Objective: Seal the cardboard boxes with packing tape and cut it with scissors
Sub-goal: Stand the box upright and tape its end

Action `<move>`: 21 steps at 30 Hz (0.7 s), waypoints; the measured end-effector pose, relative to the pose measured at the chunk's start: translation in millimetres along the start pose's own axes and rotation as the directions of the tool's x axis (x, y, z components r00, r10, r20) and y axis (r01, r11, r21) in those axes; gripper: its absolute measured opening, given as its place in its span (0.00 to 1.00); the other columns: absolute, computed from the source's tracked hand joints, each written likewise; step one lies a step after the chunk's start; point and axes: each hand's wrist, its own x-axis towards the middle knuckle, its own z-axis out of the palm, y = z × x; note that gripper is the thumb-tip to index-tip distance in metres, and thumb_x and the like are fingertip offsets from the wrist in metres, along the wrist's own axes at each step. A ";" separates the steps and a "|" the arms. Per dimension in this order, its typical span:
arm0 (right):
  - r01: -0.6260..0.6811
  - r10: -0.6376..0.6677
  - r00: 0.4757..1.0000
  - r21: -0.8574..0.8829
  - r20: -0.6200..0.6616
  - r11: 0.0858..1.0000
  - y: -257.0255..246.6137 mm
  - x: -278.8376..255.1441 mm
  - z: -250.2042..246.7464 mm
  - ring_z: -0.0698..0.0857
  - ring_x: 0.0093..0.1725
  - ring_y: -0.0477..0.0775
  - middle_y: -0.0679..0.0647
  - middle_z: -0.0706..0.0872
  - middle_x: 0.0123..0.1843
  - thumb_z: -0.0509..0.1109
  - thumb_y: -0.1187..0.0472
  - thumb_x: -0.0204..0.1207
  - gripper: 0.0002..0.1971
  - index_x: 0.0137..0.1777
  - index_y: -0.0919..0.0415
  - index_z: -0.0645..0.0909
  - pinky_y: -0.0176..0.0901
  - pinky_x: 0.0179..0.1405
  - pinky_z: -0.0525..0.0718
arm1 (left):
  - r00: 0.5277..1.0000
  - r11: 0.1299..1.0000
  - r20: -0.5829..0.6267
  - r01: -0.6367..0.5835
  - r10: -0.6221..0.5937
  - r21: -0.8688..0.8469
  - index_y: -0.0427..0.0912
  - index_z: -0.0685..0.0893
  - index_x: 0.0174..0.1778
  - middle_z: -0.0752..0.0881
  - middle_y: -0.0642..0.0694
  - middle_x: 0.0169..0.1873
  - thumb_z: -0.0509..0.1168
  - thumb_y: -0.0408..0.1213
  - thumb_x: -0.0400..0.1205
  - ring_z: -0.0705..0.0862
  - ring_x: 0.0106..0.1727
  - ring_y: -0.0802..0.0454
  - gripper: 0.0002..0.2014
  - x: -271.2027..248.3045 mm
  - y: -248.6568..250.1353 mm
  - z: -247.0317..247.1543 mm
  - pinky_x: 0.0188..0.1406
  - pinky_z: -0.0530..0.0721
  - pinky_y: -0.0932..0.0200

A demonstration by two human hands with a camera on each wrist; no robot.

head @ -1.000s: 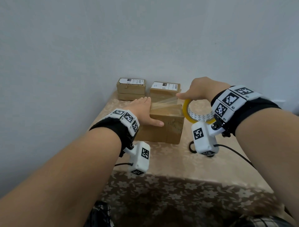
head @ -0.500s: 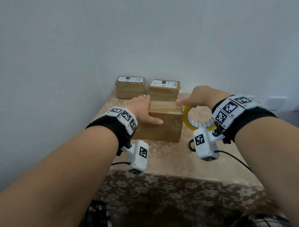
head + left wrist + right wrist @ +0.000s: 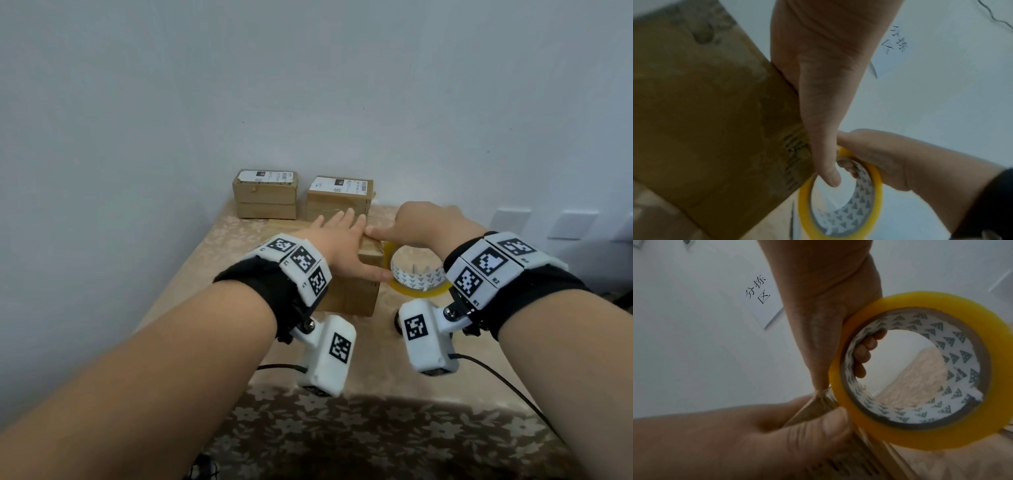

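Note:
A brown cardboard box (image 3: 356,294) stands mid-table. My left hand (image 3: 342,240) lies flat on its top, fingers straight, thumb (image 3: 826,162) down along the front face by the right edge. My right hand (image 3: 421,222) grips a yellow packing tape roll (image 3: 418,274), fingers (image 3: 863,353) hooked through its white patterned core. The roll (image 3: 920,369) hangs against the box's right top edge, where the right index finger presses. A black scissors handle loop (image 3: 397,320) peeks out on the table behind my right wrist camera.
Against the wall at the back stand a stack of two labelled boxes (image 3: 265,195) and one more box (image 3: 337,198). The table (image 3: 212,260) has a beige floral cloth. A paper sign (image 3: 756,288) hangs on the wall, with sockets (image 3: 510,222) to the right.
The tape strip held up over the box has come down onto its top. My left hand slid right to the box's right edge and the roll dropped beside that edge.

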 end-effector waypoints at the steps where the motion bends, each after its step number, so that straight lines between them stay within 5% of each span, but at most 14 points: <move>1: -0.008 0.008 1.000 -0.014 -0.019 1.000 0.0 -1.8 0.3 0.74 0.34 0.50 0.51 0.74 0.32 0.54 0.33 0.81 0.29 0.31 0.59 0.70 0.40 0.26 0.60 | 1.000 1.000 -0.009 -0.019 0.019 -0.008 0.42 0.39 0.83 0.43 0.42 0.84 0.55 0.75 0.71 0.44 0.84 0.46 0.56 2.7 -1.3 -1.6 0.82 0.44 0.41; 5: 0.006 -0.002 0.993 0.032 -0.122 0.999 5.0 -7.4 9.0 0.73 0.31 0.46 0.49 0.77 0.34 0.53 0.33 0.81 0.27 0.38 0.57 0.75 0.40 0.27 0.62 | 0.998 1.000 -0.069 0.006 -0.004 0.030 0.45 0.54 0.82 0.67 0.41 0.76 0.58 0.78 0.66 0.66 0.75 0.40 0.55 6.5 -13.8 -4.0 0.75 0.64 0.42; 7: 0.055 0.005 0.979 0.286 -0.203 0.957 13.8 -6.3 20.7 0.78 0.39 0.49 0.48 0.80 0.41 0.57 0.35 0.80 0.23 0.45 0.56 0.76 0.41 0.34 0.69 | 0.990 1.000 -0.139 0.011 -0.008 0.015 0.46 0.62 0.79 0.73 0.43 0.71 0.59 0.78 0.64 0.71 0.70 0.42 0.53 5.6 -13.6 -0.6 0.70 0.67 0.44; 11: 0.186 0.259 0.891 0.819 -0.374 0.543 34.8 -8.9 44.6 0.79 0.48 0.49 0.45 0.79 0.43 0.65 0.40 0.78 0.19 0.52 0.56 0.79 0.38 0.38 0.73 | 0.975 0.993 -0.223 -0.015 -0.012 -0.119 0.46 0.65 0.76 0.74 0.47 0.70 0.64 0.75 0.64 0.71 0.69 0.45 0.50 -1.0 -17.4 -0.3 0.69 0.66 0.46; 13: 0.249 0.313 0.883 0.915 -0.350 0.319 38.2 -10.3 48.7 0.81 0.51 0.49 0.45 0.81 0.47 0.66 0.39 0.77 0.19 0.53 0.55 0.79 0.41 0.46 0.78 | 0.962 0.980 -0.271 -0.024 -0.031 -0.198 0.46 0.66 0.76 0.74 0.47 0.70 0.67 0.72 0.65 0.71 0.70 0.45 0.49 -5.9 -21.9 -3.5 0.70 0.66 0.47; 15: 0.312 0.339 0.868 0.930 -0.362 0.195 37.9 -13.0 38.6 0.83 0.52 0.49 0.47 0.83 0.48 0.67 0.38 0.76 0.18 0.50 0.53 0.80 0.43 0.48 0.79 | 0.938 0.948 -0.339 -0.043 -0.070 -0.315 0.46 0.66 0.75 0.74 0.48 0.70 0.69 0.71 0.65 0.71 0.70 0.46 0.48 -10.6 -25.4 -6.9 0.71 0.67 0.47; 18: 0.386 0.317 0.852 0.909 -0.416 0.157 29.4 -17.9 3.8 0.85 0.45 0.50 0.52 0.85 0.42 0.67 0.37 0.75 0.20 0.45 0.56 0.81 0.41 0.42 0.77 | 0.899 0.823 -0.422 -0.146 -0.121 -0.548 0.48 0.69 0.71 0.76 0.50 0.64 0.71 0.69 0.62 0.75 0.66 0.50 0.46 -15.5 -30.3 -11.9 0.66 0.74 0.51; 21: 0.440 0.248 0.824 0.850 -0.510 0.290 13.4 -21.7 -34.1 0.80 0.40 0.50 0.51 0.81 0.38 0.70 0.36 0.72 0.21 0.42 0.56 0.78 0.45 0.43 0.76 | 0.883 0.660 -0.434 -0.219 -0.180 -0.719 0.47 0.68 0.69 0.76 0.55 0.58 0.73 0.56 0.71 0.76 0.59 0.58 0.35 -20.9 -29.3 -5.8 0.53 0.74 0.69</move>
